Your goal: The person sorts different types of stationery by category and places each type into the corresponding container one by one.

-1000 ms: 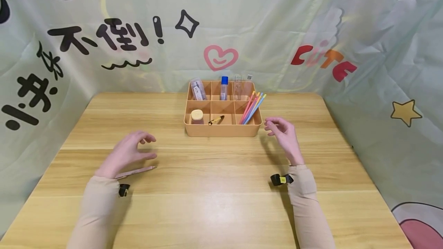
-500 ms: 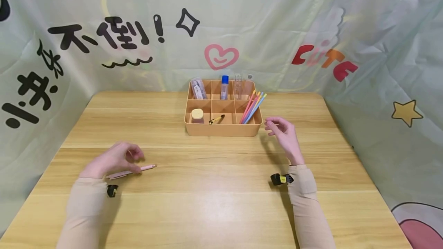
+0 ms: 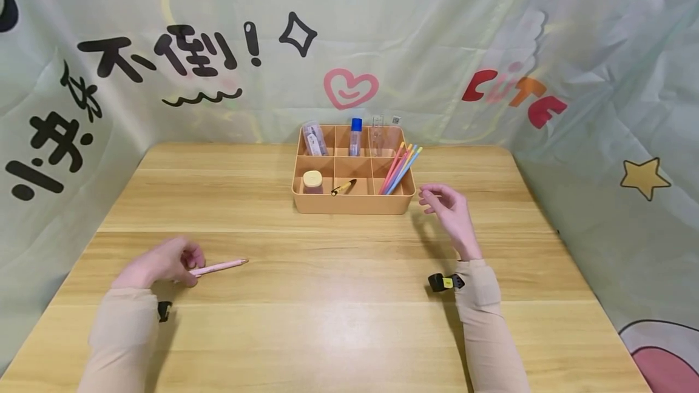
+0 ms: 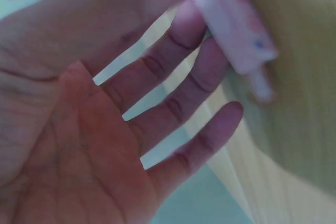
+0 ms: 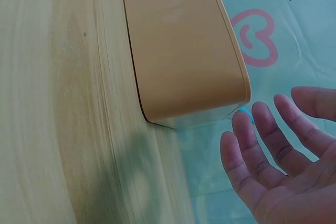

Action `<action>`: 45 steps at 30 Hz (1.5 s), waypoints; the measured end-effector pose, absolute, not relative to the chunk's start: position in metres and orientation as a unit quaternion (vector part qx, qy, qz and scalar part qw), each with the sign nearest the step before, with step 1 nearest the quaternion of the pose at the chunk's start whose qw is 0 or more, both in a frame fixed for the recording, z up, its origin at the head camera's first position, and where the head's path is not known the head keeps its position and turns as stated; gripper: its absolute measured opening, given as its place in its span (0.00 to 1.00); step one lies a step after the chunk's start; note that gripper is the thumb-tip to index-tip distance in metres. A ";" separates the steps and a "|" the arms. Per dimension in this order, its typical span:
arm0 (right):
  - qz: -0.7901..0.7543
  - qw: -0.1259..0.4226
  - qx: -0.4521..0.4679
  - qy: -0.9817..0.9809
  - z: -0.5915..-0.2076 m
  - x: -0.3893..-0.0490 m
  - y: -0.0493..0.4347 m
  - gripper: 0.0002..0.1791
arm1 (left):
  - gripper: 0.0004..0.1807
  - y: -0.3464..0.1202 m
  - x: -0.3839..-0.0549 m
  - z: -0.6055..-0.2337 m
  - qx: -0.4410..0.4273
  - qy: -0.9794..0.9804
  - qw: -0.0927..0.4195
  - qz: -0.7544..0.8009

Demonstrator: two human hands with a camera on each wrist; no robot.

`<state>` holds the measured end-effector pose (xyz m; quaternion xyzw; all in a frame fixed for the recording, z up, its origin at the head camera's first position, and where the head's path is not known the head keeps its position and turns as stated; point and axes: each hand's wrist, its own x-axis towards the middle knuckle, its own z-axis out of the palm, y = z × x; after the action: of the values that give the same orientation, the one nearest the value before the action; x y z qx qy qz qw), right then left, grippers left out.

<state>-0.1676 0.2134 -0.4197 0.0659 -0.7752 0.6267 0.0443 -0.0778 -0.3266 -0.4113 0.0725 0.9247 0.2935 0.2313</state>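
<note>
On the left of the table, my left hand [image 3: 169,261] pinches a pink pen [image 3: 221,266] between thumb and fingers. Its tip points right, and the hand covers its rear part in the head view. Up close in the left wrist view, the pen's clicker end [image 4: 236,30] sticks out past the fingertips, somewhat blurred. My right hand [image 3: 450,217] hovers by the right front corner of a tan six-compartment organizer [image 3: 355,204], fingers loosely bent and holding nothing. In the right wrist view the same hand [image 5: 283,166] is apart from the organizer's side [image 5: 184,51].
Inside the organizer are a cream-lidded jar [image 3: 312,181], a yellow-and-black pen [image 3: 344,187], several coloured sticks [image 3: 401,170], a blue-capped tube [image 3: 355,138], a clear labelled case [image 3: 314,139] and a transparent item [image 3: 377,137]. A printed cloth [image 3: 404,41] hangs behind the wooden table [image 3: 327,320].
My left hand has moved left and toward the front edge, come down over the pink pen and taken it between its fingers. The right hand has stayed in place.
</note>
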 end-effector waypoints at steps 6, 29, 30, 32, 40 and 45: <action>0.625 0.045 0.063 -0.777 -0.418 -0.166 0.214 0.20 | 0.09 -0.336 -0.079 -0.421 0.082 0.930 0.210 0.290; 0.546 -0.007 0.054 -0.836 -0.432 -0.174 0.199 0.30 | 0.15 -0.291 -0.102 -0.435 0.082 0.875 0.009 0.478; 0.540 -0.008 0.052 -0.840 -0.433 -0.175 0.197 0.30 | 0.14 -0.288 -0.104 -0.434 0.086 0.872 0.000 0.482; 0.533 -0.006 0.047 -0.845 -0.435 -0.178 0.194 0.31 | 0.13 -0.283 -0.107 -0.432 0.088 0.865 -0.019 0.493; 0.536 0.001 0.016 -0.844 -0.436 -0.183 0.189 0.30 | 0.13 -0.258 -0.118 -0.418 0.066 0.843 -0.087 0.527; 0.543 0.001 0.016 -0.840 -0.436 -0.182 0.190 0.29 | 0.13 -0.238 -0.124 -0.404 0.060 0.801 -0.123 0.583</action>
<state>-0.1815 0.1898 -0.4359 0.0163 -0.8398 0.5427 0.0005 -0.1244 -0.2383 -0.4043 0.0602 0.8012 0.5826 -0.1227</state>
